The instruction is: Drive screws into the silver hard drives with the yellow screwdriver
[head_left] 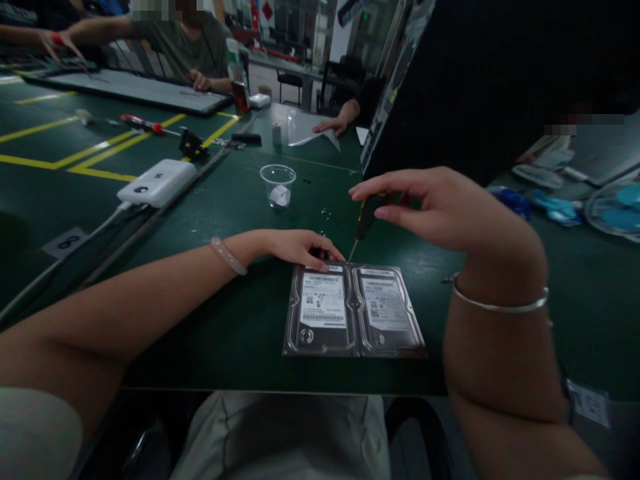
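Note:
Two hard drives lie side by side, labels up, on the green table: the left hard drive [323, 310] and the right hard drive [387, 313]. My left hand [303, 248] grips the far edge of the left drive, its thumb on the top face and its fingers bent at the edge. My right hand [425, 200] is closed on a dark screwdriver [367, 217], held tilted. Its tip points down at the far edge, where the two drives meet; contact is too small to make out. Several tiny screws [327, 213] lie just beyond my left hand.
A clear plastic cup [278, 187] with white scraps stands beyond the drives. At left are a white power strip [157, 183] and a red-handled screwdriver [145, 125]. A big black panel [480, 80] rises at right. Other people's hands [340, 120] work at the far side.

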